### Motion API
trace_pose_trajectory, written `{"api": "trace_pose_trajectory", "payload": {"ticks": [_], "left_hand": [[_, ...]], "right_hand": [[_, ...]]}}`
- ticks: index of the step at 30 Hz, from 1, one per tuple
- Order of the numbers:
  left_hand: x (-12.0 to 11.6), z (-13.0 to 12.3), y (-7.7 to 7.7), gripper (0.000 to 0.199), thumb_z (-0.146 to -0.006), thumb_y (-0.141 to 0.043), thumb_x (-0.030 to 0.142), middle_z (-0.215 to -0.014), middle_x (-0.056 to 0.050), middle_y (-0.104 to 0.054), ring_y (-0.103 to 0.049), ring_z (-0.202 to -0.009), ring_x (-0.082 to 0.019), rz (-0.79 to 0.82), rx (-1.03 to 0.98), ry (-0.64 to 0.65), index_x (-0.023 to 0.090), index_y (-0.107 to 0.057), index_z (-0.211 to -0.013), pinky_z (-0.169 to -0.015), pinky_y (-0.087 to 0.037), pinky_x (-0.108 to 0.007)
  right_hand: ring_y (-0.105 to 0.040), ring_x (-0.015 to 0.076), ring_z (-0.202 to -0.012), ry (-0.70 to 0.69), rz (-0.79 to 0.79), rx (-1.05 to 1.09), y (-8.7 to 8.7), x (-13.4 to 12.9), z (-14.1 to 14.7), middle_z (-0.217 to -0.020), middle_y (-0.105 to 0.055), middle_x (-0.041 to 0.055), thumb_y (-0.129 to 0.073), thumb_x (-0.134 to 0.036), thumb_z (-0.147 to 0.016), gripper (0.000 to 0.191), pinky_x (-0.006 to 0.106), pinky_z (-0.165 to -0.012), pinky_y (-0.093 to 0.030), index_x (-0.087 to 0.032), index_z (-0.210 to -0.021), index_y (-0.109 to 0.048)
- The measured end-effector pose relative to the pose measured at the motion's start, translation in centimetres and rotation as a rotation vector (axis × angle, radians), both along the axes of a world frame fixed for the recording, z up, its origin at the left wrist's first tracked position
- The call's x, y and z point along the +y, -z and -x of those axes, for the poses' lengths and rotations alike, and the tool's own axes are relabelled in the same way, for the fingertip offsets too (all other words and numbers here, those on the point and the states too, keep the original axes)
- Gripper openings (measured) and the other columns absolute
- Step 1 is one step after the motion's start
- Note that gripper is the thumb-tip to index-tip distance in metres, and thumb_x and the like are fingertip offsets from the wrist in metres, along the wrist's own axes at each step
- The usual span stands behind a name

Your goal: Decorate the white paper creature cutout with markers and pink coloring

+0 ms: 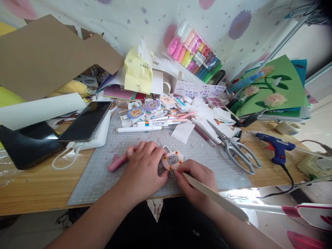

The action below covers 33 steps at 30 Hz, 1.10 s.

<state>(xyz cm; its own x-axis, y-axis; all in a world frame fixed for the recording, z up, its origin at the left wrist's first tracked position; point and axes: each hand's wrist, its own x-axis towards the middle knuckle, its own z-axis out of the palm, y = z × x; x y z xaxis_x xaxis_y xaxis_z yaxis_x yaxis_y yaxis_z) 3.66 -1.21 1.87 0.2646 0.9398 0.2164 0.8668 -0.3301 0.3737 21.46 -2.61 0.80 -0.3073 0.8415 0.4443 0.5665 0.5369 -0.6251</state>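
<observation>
My left hand (pixel 145 169) is closed round the left side of a small pale pink decorated piece (pixel 172 159), which has a grey centre and orange-red dots. A pink stick-like object (pixel 118 163) pokes out to the left from under this hand. My right hand (pixel 198 176) pinches a long cream-coloured flat stick (pixel 218 197) near its tip, which reaches the lower edge of the piece. The stick's wide end points toward the lower right. Both hands are just above the grey cutting mat (pixel 90 176).
Scissors (pixel 237 150) and a blue glue gun (pixel 278 147) lie at the right. Pens (pixel 140 129), a white textured tissue (pixel 183 131) and several decorated pieces (pixel 153 105) are behind the hands. A phone (pixel 86 121) rests on a white block at the left.
</observation>
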Motion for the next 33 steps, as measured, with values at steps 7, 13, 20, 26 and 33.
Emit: {"api": "trace_pose_trajectory", "payload": {"ticks": [7,13,20,26,33], "left_hand": [[0.11,-0.08,0.13,0.021,-0.075,-0.058,0.025,-0.099,-0.003,-0.061,-0.050,-0.101,-0.027,-0.007,-0.009,0.008,0.026,-0.060,-0.095,-0.080,-0.029,-0.046],[0.19,-0.07,0.23,0.020,-0.075,-0.058,0.025,-0.100,-0.004,-0.061,-0.050,-0.101,-0.027,-0.006,-0.004,0.012,0.026,-0.060,-0.095,-0.080,-0.029,-0.046],[0.20,-0.11,0.12,0.020,-0.074,-0.059,0.025,-0.100,-0.004,-0.061,-0.051,-0.101,-0.027,-0.002,-0.005,0.016,0.026,-0.060,-0.095,-0.081,-0.029,-0.046],[0.12,-0.16,0.07,0.019,-0.075,-0.059,0.026,-0.100,-0.003,-0.061,-0.051,-0.102,-0.027,0.010,0.000,0.002,0.026,-0.060,-0.094,-0.081,-0.029,-0.045],[0.08,-0.07,0.03,0.020,-0.074,-0.059,0.024,-0.099,-0.002,-0.060,-0.051,-0.101,-0.027,0.008,-0.009,0.008,0.025,-0.060,-0.094,-0.080,-0.029,-0.045]], "right_hand": [[-0.058,0.0138,-0.060,0.010,-0.018,-0.008,0.56,-0.23,-0.22,-0.069,-0.063,-0.0015,-0.058,-0.013,-0.084,0.012,0.025,-0.057,-0.043,-0.023,-0.079,-0.054],[-0.059,0.0140,-0.059,0.020,-0.019,-0.014,0.53,-0.27,-0.20,-0.068,-0.063,-0.0015,-0.057,-0.014,-0.085,0.012,0.026,-0.056,-0.044,-0.024,-0.079,-0.053],[-0.060,0.0142,-0.060,-0.005,0.008,-0.012,0.45,-0.20,-0.12,-0.069,-0.064,-0.0014,-0.057,-0.015,-0.086,0.011,0.026,-0.056,-0.044,-0.024,-0.079,-0.053],[-0.060,0.0144,-0.061,-0.005,0.007,-0.005,0.53,-0.23,-0.11,-0.070,-0.064,-0.0012,-0.057,-0.015,-0.086,0.012,0.026,-0.057,-0.044,-0.024,-0.080,-0.053],[-0.058,0.0136,-0.060,-0.007,0.016,-0.002,0.55,-0.30,-0.22,-0.070,-0.063,-0.0018,-0.058,-0.015,-0.086,0.012,0.025,-0.057,-0.043,-0.023,-0.079,-0.053]]}}
